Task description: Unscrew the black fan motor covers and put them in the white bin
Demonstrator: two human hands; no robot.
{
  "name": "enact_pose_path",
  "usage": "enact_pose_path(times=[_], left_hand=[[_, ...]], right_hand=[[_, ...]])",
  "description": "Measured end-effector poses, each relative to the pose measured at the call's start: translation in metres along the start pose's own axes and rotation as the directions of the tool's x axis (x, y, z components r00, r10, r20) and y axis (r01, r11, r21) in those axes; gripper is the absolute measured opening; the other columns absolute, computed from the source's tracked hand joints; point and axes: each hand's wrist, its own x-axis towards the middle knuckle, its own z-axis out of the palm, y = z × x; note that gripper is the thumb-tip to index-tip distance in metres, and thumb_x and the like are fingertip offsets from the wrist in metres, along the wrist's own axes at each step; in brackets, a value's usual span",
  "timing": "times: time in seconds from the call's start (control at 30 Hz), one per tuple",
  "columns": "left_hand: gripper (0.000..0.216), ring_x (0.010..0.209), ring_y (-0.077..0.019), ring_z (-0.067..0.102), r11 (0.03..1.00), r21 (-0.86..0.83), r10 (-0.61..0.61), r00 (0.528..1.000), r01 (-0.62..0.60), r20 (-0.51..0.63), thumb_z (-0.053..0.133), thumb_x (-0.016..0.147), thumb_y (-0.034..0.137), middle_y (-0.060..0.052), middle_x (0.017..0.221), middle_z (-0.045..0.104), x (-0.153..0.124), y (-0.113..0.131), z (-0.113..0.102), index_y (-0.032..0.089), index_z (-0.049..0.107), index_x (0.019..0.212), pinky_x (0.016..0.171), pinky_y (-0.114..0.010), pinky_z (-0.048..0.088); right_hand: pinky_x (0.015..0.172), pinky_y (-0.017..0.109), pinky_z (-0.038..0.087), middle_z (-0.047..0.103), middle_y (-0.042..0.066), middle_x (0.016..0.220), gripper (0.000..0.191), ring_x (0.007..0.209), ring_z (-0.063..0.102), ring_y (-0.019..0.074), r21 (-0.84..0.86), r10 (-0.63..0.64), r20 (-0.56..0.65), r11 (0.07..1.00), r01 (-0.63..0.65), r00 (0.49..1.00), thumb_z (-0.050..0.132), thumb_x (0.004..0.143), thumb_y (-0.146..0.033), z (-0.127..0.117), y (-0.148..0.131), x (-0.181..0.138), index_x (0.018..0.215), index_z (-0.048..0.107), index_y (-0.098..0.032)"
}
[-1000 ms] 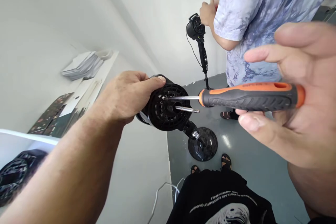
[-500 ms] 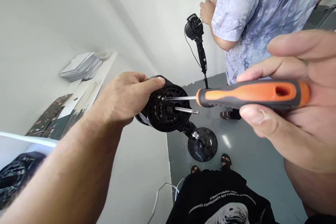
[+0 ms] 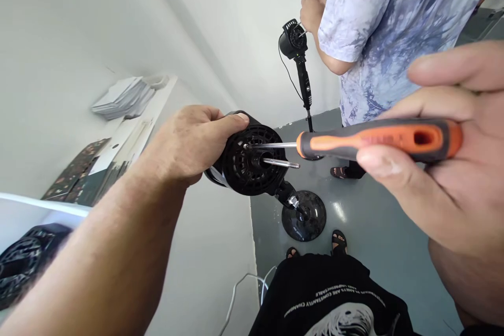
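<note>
My left hand (image 3: pixel 197 142) grips the black motor housing (image 3: pixel 252 178) of a stand fan from its left side, thumb on the top rim. A threaded metal shaft (image 3: pixel 281 163) sticks out of the housing's slotted front. In my right hand (image 3: pixel 441 178) lies an orange and grey screwdriver (image 3: pixel 374 142), held between thumb and fingers. Its tip meets a small screw (image 3: pixel 246 146) on the housing front, left of and above the shaft. Below the housing, a tilted neck leads down to a round black base (image 3: pixel 311 226) on the floor.
A co-worker in a tie-dye shirt (image 3: pixel 362 37) stands at the upper right, one hand at another fan motor (image 3: pixel 293 42) on a stand. At left are a ledge with stacked papers (image 3: pixel 122 100) and boxes, and a black slotted part (image 3: pixel 27 262). A white cable (image 3: pixel 236 294) hangs low.
My right thumb and fingers have shifted around the screwdriver handle, which has turned slightly. Its tip stays at the same screw. My left hand keeps its grip.
</note>
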Motion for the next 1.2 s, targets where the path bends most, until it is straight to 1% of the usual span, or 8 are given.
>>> enact_pose_path(times=[0.1, 0.23, 0.33, 0.43, 0.5, 0.7, 0.97, 1.2], left_hand=[[0.043, 0.046, -0.0138, 0.048, 1.000, -0.014, -0.013, 1.000, 0.013, 0.003, 0.064, 0.061, 0.065, 0.001, 0.050, 0.053, -0.002, 0.003, 0.001, 0.022, 0.063, 0.058, 0.041, -0.029, 0.034], [0.044, 0.048, -0.0144, 0.051, 1.000, -0.004, -0.012, 1.000, 0.012, -0.001, 0.063, 0.059, 0.066, 0.001, 0.051, 0.055, -0.003, 0.004, 0.001, 0.022, 0.063, 0.058, 0.042, -0.029, 0.036], [0.044, 0.049, -0.0149, 0.051, 1.000, 0.001, -0.015, 1.000, 0.015, 0.001, 0.062, 0.060, 0.066, 0.000, 0.053, 0.056, -0.004, 0.005, 0.001, 0.022, 0.064, 0.060, 0.043, -0.029, 0.036], [0.044, 0.049, -0.0147, 0.050, 1.000, 0.007, -0.022, 1.000, 0.022, -0.004, 0.063, 0.061, 0.066, -0.001, 0.055, 0.057, -0.005, 0.006, 0.001, 0.022, 0.065, 0.062, 0.044, -0.029, 0.036], [0.044, 0.049, -0.0146, 0.050, 0.999, 0.018, -0.027, 1.000, 0.027, -0.014, 0.063, 0.061, 0.065, -0.001, 0.055, 0.057, -0.006, 0.007, 0.001, 0.022, 0.064, 0.062, 0.044, -0.029, 0.035], [0.044, 0.051, -0.0158, 0.053, 1.000, 0.005, -0.015, 1.000, 0.014, 0.008, 0.063, 0.060, 0.067, 0.000, 0.055, 0.057, -0.002, 0.003, 0.001, 0.023, 0.063, 0.061, 0.044, -0.029, 0.038], [0.042, 0.045, -0.0142, 0.048, 0.998, 0.063, -0.007, 1.000, 0.007, 0.000, 0.061, 0.063, 0.065, 0.001, 0.050, 0.053, -0.006, 0.007, 0.000, 0.023, 0.062, 0.059, 0.040, -0.029, 0.033], [0.045, 0.049, -0.0160, 0.053, 0.999, 0.035, 0.007, 1.000, -0.008, 0.012, 0.061, 0.063, 0.067, 0.000, 0.053, 0.057, -0.003, 0.005, -0.001, 0.023, 0.064, 0.061, 0.043, -0.030, 0.037]], right_hand=[[0.049, 0.024, 0.059, 0.075, 0.005, 0.113, 0.030, 0.080, 0.076, 0.0157, -0.024, 0.054, 0.071, 0.998, -0.052, 0.996, 0.064, 0.104, -0.048, -0.001, 0.000, -0.004, 0.122, 0.060, -0.024], [0.088, 0.029, 0.070, 0.075, 0.003, 0.130, 0.062, 0.113, 0.075, 0.0202, 0.080, -0.041, 0.136, 0.996, 0.031, 0.990, 0.082, 0.082, -0.026, -0.009, -0.009, 0.003, 0.136, 0.052, -0.028], [0.072, 0.026, 0.069, 0.081, -0.002, 0.103, 0.041, 0.089, 0.076, 0.0175, 0.029, -0.026, 0.086, 0.999, 0.023, 0.996, 0.083, 0.075, -0.018, -0.009, -0.012, 0.011, 0.110, 0.065, -0.029], [0.058, 0.025, 0.065, 0.079, 0.003, 0.113, 0.022, 0.078, 0.075, 0.0150, -0.005, 0.022, 0.065, 1.000, -0.022, 0.998, 0.078, 0.092, -0.034, -0.003, -0.007, 0.008, 0.108, 0.068, -0.024], [0.050, 0.025, 0.062, 0.072, 0.007, 0.120, 0.027, 0.071, 0.072, 0.0123, -0.026, 0.071, 0.038, 0.997, -0.071, 0.997, 0.064, 0.103, -0.045, 0.001, -0.004, 0.002, 0.115, 0.065, -0.021], [0.076, 0.035, 0.071, 0.052, 0.005, 0.150, 0.070, 0.134, 0.063, 0.0310, 0.104, 0.020, 0.129, 0.994, -0.034, 0.991, 0.076, 0.089, -0.028, -0.008, -0.013, 0.001, 0.150, 0.048, -0.045], [0.087, 0.044, 0.072, 0.070, 0.005, 0.127, 0.056, 0.133, 0.066, 0.0362, 0.023, -0.019, 0.165, 1.000, 0.016, 0.986, 0.077, 0.089, -0.058, -0.018, -0.006, 0.003, 0.142, 0.062, -0.046], [0.080, 0.037, 0.071, 0.071, 0.008, 0.120, 0.033, 0.134, 0.065, 0.0328, -0.060, 0.033, 0.077, 0.998, -0.028, 0.997, 0.082, 0.084, -0.042, -0.013, -0.012, 0.003, 0.115, 0.075, -0.033]])
